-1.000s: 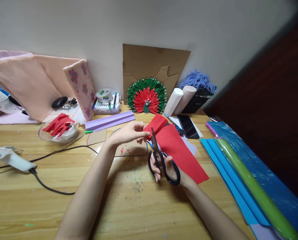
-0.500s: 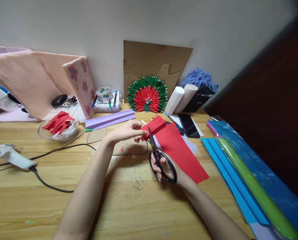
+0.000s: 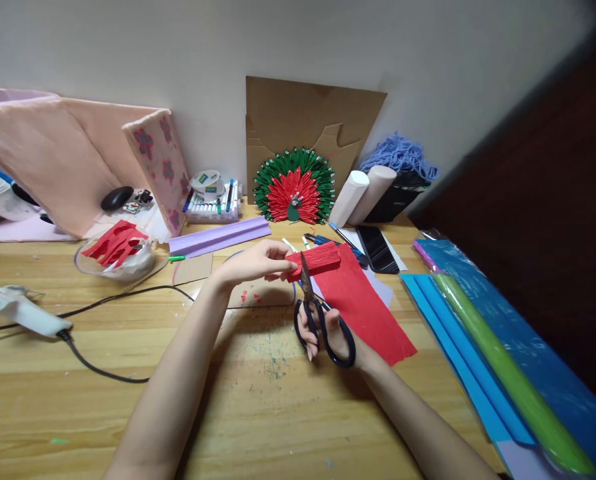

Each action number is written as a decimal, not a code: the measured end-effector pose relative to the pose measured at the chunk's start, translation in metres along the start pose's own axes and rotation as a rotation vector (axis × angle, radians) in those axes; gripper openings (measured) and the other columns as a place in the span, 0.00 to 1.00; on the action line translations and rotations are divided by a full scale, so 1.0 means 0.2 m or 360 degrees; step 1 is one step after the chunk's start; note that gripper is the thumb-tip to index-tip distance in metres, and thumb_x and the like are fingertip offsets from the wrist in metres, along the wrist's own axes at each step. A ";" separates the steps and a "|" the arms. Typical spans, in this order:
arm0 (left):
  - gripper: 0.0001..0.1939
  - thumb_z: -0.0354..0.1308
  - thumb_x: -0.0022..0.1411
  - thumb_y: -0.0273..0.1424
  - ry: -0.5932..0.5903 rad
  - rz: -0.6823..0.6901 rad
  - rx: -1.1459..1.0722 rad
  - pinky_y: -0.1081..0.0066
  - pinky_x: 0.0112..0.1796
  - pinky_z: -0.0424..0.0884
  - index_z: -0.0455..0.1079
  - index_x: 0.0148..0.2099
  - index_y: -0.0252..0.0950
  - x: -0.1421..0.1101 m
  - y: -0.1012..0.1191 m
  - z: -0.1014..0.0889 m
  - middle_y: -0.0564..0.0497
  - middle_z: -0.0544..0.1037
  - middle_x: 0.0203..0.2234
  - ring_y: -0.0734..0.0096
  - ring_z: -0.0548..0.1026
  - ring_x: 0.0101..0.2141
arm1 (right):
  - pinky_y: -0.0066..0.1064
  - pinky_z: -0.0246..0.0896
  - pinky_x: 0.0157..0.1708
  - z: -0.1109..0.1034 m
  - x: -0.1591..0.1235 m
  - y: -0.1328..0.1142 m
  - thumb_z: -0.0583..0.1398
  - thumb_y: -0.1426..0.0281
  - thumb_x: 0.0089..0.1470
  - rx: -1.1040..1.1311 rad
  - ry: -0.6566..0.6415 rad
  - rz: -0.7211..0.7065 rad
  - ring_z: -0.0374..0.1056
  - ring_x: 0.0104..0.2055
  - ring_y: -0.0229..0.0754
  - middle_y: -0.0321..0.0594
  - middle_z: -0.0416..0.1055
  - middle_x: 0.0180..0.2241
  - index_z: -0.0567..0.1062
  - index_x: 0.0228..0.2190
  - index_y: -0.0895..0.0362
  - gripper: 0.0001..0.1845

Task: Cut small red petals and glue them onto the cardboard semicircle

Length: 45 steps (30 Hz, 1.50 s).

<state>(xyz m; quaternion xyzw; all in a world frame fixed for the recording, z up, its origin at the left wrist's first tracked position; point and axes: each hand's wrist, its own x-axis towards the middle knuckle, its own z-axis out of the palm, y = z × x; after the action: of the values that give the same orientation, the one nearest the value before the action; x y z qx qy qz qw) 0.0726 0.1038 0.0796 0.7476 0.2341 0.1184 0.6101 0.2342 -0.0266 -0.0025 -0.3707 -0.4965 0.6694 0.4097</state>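
Between the thumb and fingers of my left hand [image 3: 268,261] is the left end of a folded strip of red crepe paper [image 3: 323,259]. My right hand [image 3: 335,333] has its fingers through the black handles of a pair of scissors [image 3: 308,283]. The blades point up and cross the folded strip close to my left fingertips; whether they have cut into it I cannot tell. Below and to the right lies a larger red crepe paper sheet [image 3: 361,307]. A cardboard piece with red specks [image 3: 263,293] lies under my left wrist.
A bowl of red paper pieces [image 3: 115,250] and a corded glue gun [image 3: 25,312] are on the left. A red and green peacock [image 3: 295,190] leans against cardboard [image 3: 308,107] at the back. A phone [image 3: 378,250] and coloured rolls [image 3: 498,353] lie right.
The folded strip has tilted so its right end sits lower and farther right. The scissors' handles are spread wider, and my right hand has shifted slightly.
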 end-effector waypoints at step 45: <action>0.08 0.50 0.55 0.31 0.0009 0.0121 -0.0093 0.77 0.22 0.52 0.62 0.27 0.32 0.01 -0.03 0.00 0.56 0.62 0.21 0.80 0.59 0.23 | 0.20 0.55 0.12 0.05 -0.01 0.00 0.52 0.38 0.42 -0.0230 0.0311 -0.0067 0.50 0.13 0.28 0.25 0.53 0.16 0.60 0.28 0.55 0.32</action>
<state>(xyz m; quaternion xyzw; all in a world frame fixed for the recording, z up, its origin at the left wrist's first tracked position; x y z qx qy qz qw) 0.0731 0.1048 0.0740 0.7376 0.2036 0.1504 0.6260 0.2257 -0.0323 -0.0004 -0.4523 -0.5090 0.5837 0.4423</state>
